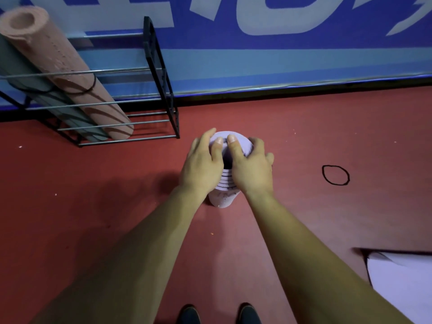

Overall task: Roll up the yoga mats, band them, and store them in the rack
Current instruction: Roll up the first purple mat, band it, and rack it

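**UPRIGHT ROLL IN BOTH HANDS, BAND TO THE RIGHT**

Clasping the top end of the lilac roll with both hands: left hand curled round the left flank, right hand curled round the right flank, one digit of each laid over the rim toward the hollow core. Standing on end on the red floor, long axis vertical, straight ahead of the shoes. No band visible on the exposed part; middle hidden behind the hands.

Lying flat on the floor, well apart to the right of the roll: black band, an open loop touching nothing else. Nearer the right hand than the left. Judged next: keep the coils tight with the left hand, free the right, reach rightward for the band, then slip it over the top end and down along the vertical axis.

Farther out, up and left: rack against the blue wall, holding a pink roll and a grey-green roll, both leaning, both banded. At lower right: an unrolled lilac mat, partly in view.
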A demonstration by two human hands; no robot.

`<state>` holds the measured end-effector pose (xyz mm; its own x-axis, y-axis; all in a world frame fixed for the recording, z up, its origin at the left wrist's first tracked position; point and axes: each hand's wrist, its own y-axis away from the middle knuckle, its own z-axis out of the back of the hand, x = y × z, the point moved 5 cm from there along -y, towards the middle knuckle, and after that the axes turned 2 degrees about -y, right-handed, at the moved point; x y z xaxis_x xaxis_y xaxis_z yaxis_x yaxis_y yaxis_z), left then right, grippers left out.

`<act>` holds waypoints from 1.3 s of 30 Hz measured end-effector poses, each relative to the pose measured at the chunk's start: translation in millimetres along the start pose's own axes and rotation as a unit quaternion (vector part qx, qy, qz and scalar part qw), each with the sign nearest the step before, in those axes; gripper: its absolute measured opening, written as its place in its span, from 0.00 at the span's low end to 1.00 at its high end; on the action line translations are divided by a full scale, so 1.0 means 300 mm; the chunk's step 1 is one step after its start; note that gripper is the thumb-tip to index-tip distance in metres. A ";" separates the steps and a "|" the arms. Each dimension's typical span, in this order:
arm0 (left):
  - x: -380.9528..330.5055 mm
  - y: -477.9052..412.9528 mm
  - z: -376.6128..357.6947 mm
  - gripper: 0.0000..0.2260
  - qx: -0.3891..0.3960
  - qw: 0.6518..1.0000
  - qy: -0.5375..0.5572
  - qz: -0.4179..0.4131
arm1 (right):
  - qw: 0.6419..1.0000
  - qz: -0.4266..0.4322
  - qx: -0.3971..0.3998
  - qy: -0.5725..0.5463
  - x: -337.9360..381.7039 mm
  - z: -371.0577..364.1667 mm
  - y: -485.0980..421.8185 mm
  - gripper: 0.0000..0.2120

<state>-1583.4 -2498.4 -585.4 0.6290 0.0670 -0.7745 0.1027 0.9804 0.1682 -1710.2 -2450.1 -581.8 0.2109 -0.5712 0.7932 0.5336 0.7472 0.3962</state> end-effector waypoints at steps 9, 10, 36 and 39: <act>-0.059 -0.017 -0.006 0.14 0.007 0.999 -0.014 0.041 | 1.000 -0.020 -0.016 0.010 0.031 0.024 -0.032 0.32; -0.061 -0.014 -0.010 0.14 0.000 0.999 -0.023 0.047 | 0.999 -0.011 -0.028 0.024 0.032 0.023 -0.032 0.30; -0.058 -0.061 -0.023 0.14 -0.038 0.996 -0.052 0.056 | 0.996 0.033 -0.006 0.082 0.044 0.010 -0.072 0.23; -0.076 -0.080 -0.023 0.14 -0.043 0.996 -0.044 0.061 | 0.996 0.027 -0.001 0.082 0.063 0.020 -0.098 0.23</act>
<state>-1605.5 -2522.1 -576.1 0.6977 0.1748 -0.6947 -0.0429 0.9782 0.2032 -1726.9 -2480.8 -575.6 0.3699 -0.5788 0.7267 0.5193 0.7774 0.3548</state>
